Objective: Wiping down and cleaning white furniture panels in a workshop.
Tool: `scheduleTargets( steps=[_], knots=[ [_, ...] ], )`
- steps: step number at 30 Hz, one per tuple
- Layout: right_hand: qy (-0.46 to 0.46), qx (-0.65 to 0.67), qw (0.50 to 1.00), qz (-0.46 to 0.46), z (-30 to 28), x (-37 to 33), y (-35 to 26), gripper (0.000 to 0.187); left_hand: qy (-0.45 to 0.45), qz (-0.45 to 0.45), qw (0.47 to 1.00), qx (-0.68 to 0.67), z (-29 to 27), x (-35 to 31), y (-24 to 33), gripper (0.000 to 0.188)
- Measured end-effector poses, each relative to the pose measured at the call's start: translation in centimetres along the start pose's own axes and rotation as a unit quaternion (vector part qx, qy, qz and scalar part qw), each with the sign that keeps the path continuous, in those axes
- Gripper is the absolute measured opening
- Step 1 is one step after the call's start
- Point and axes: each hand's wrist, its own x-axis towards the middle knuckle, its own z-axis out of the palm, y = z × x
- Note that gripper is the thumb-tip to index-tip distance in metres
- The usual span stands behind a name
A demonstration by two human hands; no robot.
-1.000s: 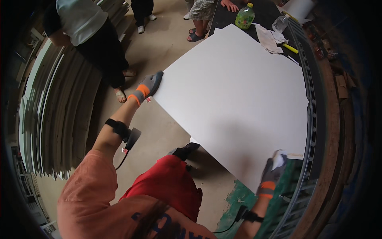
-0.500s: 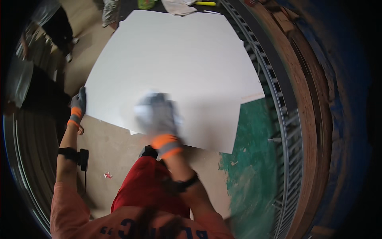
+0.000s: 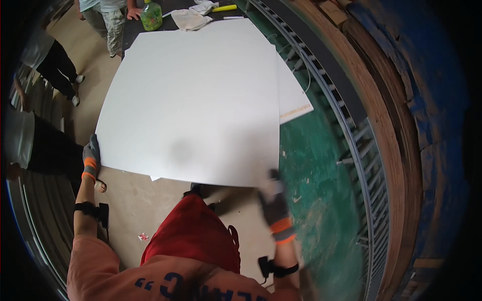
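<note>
A large white panel (image 3: 191, 95) lies flat in front of me. At its left near corner is my left hand (image 3: 91, 152), in a grey glove with an orange cuff, its fingers closed round the edge. My right hand (image 3: 273, 200), gloved the same way, is at the near right corner; motion smears its fingers. A pale patch shows at its fingertips, and I cannot tell whether that is a cloth or part of the glove. A second white panel (image 3: 295, 98) sticks out from under the first on the right.
On a dark surface at the far end are a green bottle (image 3: 151, 16), a whitish cloth (image 3: 190, 20) and a yellow tool (image 3: 224, 8). A metal roller frame (image 3: 346, 120) and stacked boards (image 3: 396, 115) run along the right. Other people (image 3: 55, 55) stand at the left.
My right hand has moved from the panel's middle, where it was on something white, to the near right corner. The upper panel now sits squarer, with more of the lower one showing.
</note>
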Motion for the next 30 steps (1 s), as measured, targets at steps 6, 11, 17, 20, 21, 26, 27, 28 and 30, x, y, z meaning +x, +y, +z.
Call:
scheduleTargets(
  steps=[6, 11, 17, 20, 21, 26, 27, 28, 30],
  knots=[
    [-0.045, -0.344, 0.927, -0.14, 3.7, 7.2, -1.0, 0.065, -0.015, 0.026, 0.998, -0.049, -0.5, -1.5, 1.8, 0.063],
    [-0.018, -0.345, 0.928, -0.136, 4.8, 21.2, 0.1, 0.065, -0.014, 0.017, 0.995, -0.093, -0.3, -2.2, 1.3, 0.059],
    [0.011, -0.348, 0.936, -0.052, 7.6, 37.0, 0.1, 0.074, -0.008, -0.045, 0.994, -0.096, -1.0, -4.1, 3.8, 0.06],
    [0.037, -0.315, 0.948, -0.027, 9.3, 43.6, 0.5, 0.074, 0.013, -0.045, 0.993, -0.109, -1.1, -4.8, 2.6, 0.06],
    [0.066, -0.34, 0.937, -0.051, 8.8, 46.2, 1.7, 0.073, -0.018, -0.096, 0.993, -0.068, -2.2, -5.1, 5.8, 0.057],
    [0.103, -0.384, 0.918, -0.003, 10.6, 54.3, 1.3, 0.067, -0.006, -0.116, 0.989, -0.095, -1.3, -4.8, 5.5, 0.054],
    [0.109, -0.376, 0.92, -0.006, 10.7, 54.6, 1.1, 0.064, 0.002, -0.112, 0.986, -0.122, -1.0, -4.8, 5.8, 0.053],
    [0.095, -0.374, 0.922, -0.009, 12.3, 53.3, 0.5, 0.064, 0.006, -0.123, 0.986, -0.114, -1.4, -5.2, 5.2, 0.053],
    [-0.016, -0.281, 0.942, -0.184, 16.3, 47.3, -2.9, 0.061, 0.006, -0.123, 0.979, -0.16, -0.7, -5.2, 2.8, 0.051]
  ],
)
